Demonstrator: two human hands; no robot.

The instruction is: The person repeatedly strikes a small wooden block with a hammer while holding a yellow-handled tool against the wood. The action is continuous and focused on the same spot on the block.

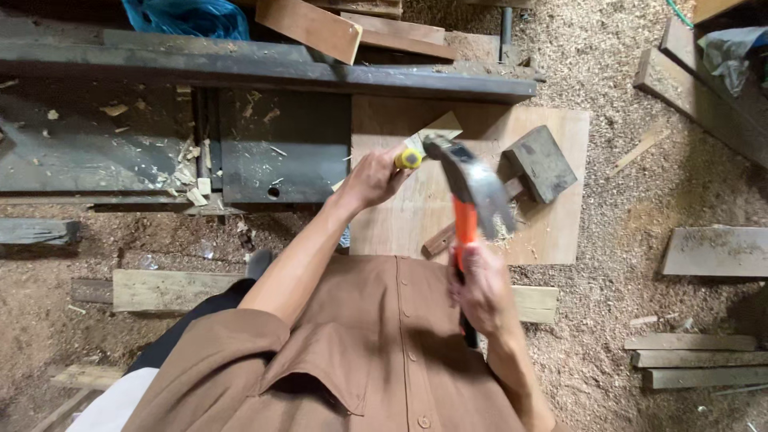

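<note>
My left hand [372, 178] grips a chisel with a yellow handle [410, 158], its blade against a small pale wood piece [438, 126] on a plywood board [552, 232]. My right hand [482, 290] holds a hammer with an orange and black handle [464, 228]. Its steel head [472, 180] is raised just right of the chisel handle, blurred. A dark wooden block [540, 162] lies on the board to the right of the hammer head.
A dark metal machine bed [160, 136] with wood chips runs along the left and back. Sawdust covers the floor. Planks lie at right [714, 250], lower right [692, 360] and under my arm [172, 290]. A blue plastic bag [188, 16] sits at top left.
</note>
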